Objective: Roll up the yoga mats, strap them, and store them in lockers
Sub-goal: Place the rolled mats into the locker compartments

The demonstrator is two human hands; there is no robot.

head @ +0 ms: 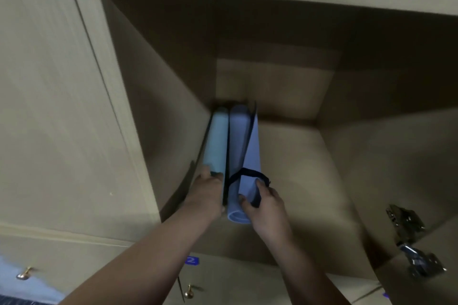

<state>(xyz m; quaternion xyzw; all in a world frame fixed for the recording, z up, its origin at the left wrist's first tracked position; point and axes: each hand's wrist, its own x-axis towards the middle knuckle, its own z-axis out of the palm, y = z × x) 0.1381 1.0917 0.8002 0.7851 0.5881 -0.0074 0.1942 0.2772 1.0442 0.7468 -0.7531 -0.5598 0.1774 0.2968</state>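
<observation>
Two rolled yoga mats lie side by side on the floor of an open wooden locker [309,176], against its left wall. The teal mat [216,141] is on the left and the lavender-blue mat [244,146] is on the right. A dark strap [247,172] loops around the near end of the lavender mat, whose outer flap stands a little loose. My left hand [207,193] presses on the near end of the teal mat. My right hand [266,205] grips the near end of the lavender mat, fingers over the strap.
A closed locker door [54,106] stands to the left. Below are more doors with brass knobs [24,273] and a small blue number label [192,260]. Metal hinges [406,235] of the open door show at the lower right. The locker's right half holds nothing.
</observation>
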